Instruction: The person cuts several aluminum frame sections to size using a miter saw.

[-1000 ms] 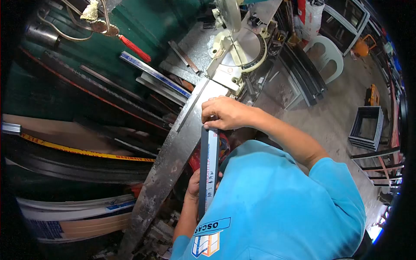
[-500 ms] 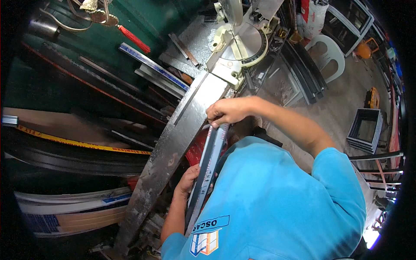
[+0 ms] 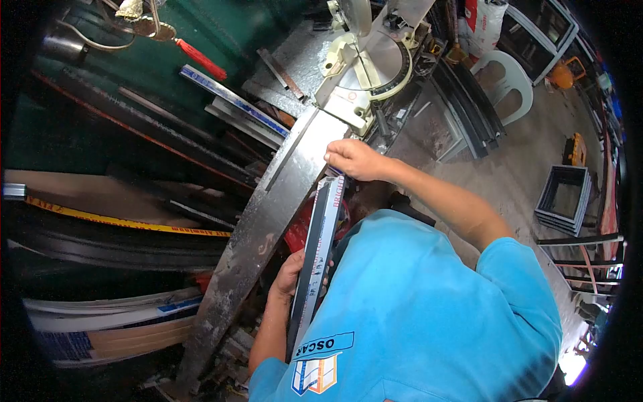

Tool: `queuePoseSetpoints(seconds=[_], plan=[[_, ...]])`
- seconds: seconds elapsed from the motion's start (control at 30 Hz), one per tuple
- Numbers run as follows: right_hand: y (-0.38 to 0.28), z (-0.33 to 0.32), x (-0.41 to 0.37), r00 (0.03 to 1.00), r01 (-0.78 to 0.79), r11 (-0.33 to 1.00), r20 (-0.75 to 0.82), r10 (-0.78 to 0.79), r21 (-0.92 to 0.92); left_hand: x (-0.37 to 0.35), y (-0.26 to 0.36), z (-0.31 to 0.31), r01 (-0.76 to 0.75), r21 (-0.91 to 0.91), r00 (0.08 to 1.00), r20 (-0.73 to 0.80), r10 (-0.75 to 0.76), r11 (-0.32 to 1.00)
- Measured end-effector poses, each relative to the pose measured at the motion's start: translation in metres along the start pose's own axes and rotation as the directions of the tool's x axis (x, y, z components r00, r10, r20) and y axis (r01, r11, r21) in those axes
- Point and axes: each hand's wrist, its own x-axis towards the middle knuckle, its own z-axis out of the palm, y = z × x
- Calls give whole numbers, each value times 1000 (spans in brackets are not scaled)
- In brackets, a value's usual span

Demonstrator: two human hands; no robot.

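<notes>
My left hand (image 3: 289,273) is wrapped round a long aluminium profile (image 3: 321,234), with fingertips showing on its far side. The profile slants up from my shirt front. It has a dark strip and a pale film with printed letters and handwritten marks. My right hand (image 3: 355,161) is closed just above the profile's upper end, apart from most of it. Its fingers are curled, and what they hold, if anything, is hidden. Beside both hands runs a long metal bench rail (image 3: 258,221).
A mitre saw (image 3: 368,74) stands at the rail's far end. Stacked profiles (image 3: 234,100) and a red-handled tool (image 3: 201,59) lie to the left. On the right are a white plastic chair (image 3: 512,87), dark frames (image 3: 562,201) and a black profile bundle (image 3: 469,110).
My right hand has come off the profile's upper end and moved slightly up and right, uncovering that end. The profile has turned a little, showing more of its printed face. My left hand still grips it.
</notes>
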Motion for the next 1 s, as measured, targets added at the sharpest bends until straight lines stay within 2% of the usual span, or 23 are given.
queuePoseSetpoints(seconds=[0.03, 0.1, 0.13, 0.17, 0.23, 0.27, 0.3, 0.37, 0.4, 0.43, 0.5, 0.53, 0.57, 0.6, 0.63, 0.67, 0.7, 0.77, 0.83, 0.87, 0.9, 0.97, 1.0], plan=[[4, -3, 0, 1000, 2, 1000, 5, -2, 2, 1, 0, 1, -21, -32, 1000, -1, 21, 999], [-9, -13, -2, 989, -68, 971, -145, 35, -230, 1, 0, 4, -41, -67, 999, -4, 40, 997], [-22, -20, -7, 979, -166, 955, -158, 130, -245, 0, 1, 5, -50, -102, 999, 4, 50, 994], [-16, -21, -7, 979, -166, 955, -156, 131, -244, -1, 2, 8, -58, -136, 998, 12, 60, 989], [12, -22, -7, 955, -10, 884, -267, -131, -468, 1, 3, 14, -69, -198, 996, 34, 77, 978], [12, -22, -7, 922, 32, 876, -323, -212, -482, 1, 2, 14, -73, -217, 996, 37, 83, 973], [12, -22, -8, 923, 31, 876, -323, -210, -481, 1, 2, 14, -76, -236, 995, 41, 88, 969], [4, -22, -11, 901, 130, 940, -358, -244, -314, 2, -1, 11, -75, -246, 995, 45, 89, 966], [-3, -21, -13, 902, 128, 941, -358, -241, -313, 3, -3, 9, -76, -256, 995, 50, 91, 964], [-12, -20, -16, 923, 162, 940, -289, -252, -301, 4, -4, 7, -76, -259, 995, 49, 92, 963], [-33, -17, -20, 943, 293, 925, -88, -321, -244, 8, -5, -1, -70, -49, 997, -36, 68, 996], [-49, -16, -24, 906, 409, 849, 40, -421, -335, 12, -3, -10, -27, 62, 993, -110, 34, 998], [-63, -12, -26, 841, 538, 747, 184, -509, -391, 17, 4, 4, 5, 292, 972, -225, 63, 956], [-74, -4, -26, 809, 588, 731, 231, -541, -346, 24, 7, 4, -19, 509, 964, -218, 150, 861], [-82, 5, -28, 779, 625, 677, 363, -511, -390, 29, 10, 4, -14, 693, 951, -214, 224, 721], [-85, 16, -31, 739, 667, 612, 485, -469, -424, 33, 20, 10, 33, 769, 963, -196, 187, 638], [-75, 26, -35, 743, 661, 560, 542, -394, -499, 35, 31, 17, 80, 834, 974, -183, 137, 546], [-69, 38, -32, 736, 606, 512, 673, -72, -609, 38, 45, 32, 31, 884, 988, -99, 121, 467], [-74, 34, -23, 711, 588, 550, 703, -1, -594, 41, 38, 31, 17, 865, 974, -127, 187, 501], [-71, 33, -23, 715, 622, 549, 691, -107, -558, 39, 36, 28, -8, 862, 967, -122, 222, 507], [-67, 30, -21, 696, 642, 543, 709, -116, -542, 35, 37, 23, -5, 855, 961, -139, 239, 519], [-58, 22, -22, 730, 682, 401, 608, -312, -612, 20, 39, 11, -86, 805, 960, -91, 265, 586], [-56, 12, -21, 747, 662, 392, 603, -280, -639, 6, 53, 8, 30, 861, 973, -141, 181, 509]])
